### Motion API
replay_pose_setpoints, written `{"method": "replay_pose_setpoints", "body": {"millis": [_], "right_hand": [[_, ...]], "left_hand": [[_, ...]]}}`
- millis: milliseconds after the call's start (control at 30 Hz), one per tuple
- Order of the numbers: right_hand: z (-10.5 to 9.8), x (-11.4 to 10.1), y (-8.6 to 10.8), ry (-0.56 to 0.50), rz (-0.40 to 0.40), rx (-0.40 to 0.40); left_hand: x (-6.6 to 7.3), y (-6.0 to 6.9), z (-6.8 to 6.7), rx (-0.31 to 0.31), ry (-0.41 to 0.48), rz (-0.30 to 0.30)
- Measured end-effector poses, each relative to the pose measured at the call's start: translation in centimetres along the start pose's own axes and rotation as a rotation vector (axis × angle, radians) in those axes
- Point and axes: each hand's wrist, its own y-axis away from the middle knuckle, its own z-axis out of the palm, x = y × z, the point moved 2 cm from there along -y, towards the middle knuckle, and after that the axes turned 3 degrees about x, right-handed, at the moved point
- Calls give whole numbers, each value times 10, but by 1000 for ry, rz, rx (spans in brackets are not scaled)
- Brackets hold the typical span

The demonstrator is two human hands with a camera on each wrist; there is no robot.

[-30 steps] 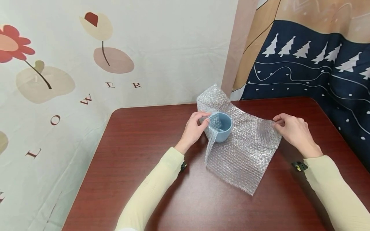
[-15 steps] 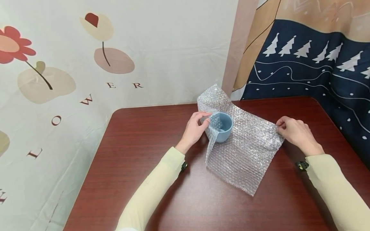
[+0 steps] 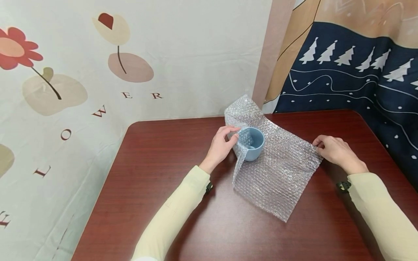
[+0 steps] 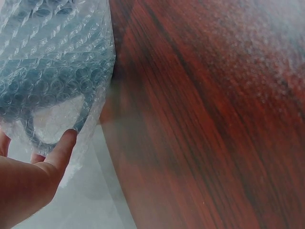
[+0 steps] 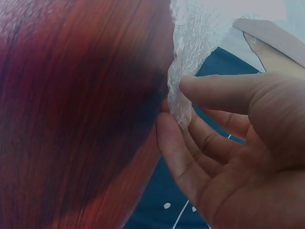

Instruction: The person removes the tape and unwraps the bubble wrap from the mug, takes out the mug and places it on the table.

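A light blue cup (image 3: 255, 148) stands upright on a sheet of bubble wrap (image 3: 281, 174), whose left part is folded up over the cup's left side and partly into its mouth. My left hand (image 3: 220, 145) holds the wrapped left side of the cup between thumb and fingers. Through the bubble wrap (image 4: 57, 71) in the left wrist view, a handle-like loop shows beside my left hand (image 4: 33, 176). At the sheet's right corner, my right hand (image 3: 337, 151) pinches the wrap. The right wrist view has the wrap's edge (image 5: 180, 95) between the thumb and fingers of my right hand (image 5: 233, 143).
The dark red wooden table (image 3: 147, 174) extends on both sides of the wrap. Behind it hangs a pale cloth (image 3: 196, 54) with flowers and letters. A navy cloth (image 3: 343, 83) with white trees hangs at the back right.
My right hand has moved slightly right and toward the table's front, drawing the wrap's right corner outward and flatter. The left hand keeps its hold at the cup.
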Motion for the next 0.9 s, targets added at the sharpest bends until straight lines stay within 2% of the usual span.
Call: {"method": "replay_pose_setpoints", "body": {"millis": [233,433,567,733,900], "right_hand": [[2,3,1,2,3,1],[0,2,4,59,20,32],[-3,-7,9,92,14,110],[-1,-28,17,93,-56,236],[2,-48,25,60,-111,324]], "left_hand": [[-1,0,1,2,7,0],[0,1,0,-5,13,-1],[1,1,-1,-7,17,0],[1,1,-2,-7,35,7],[1,1,-1,-8,30,5]]}}
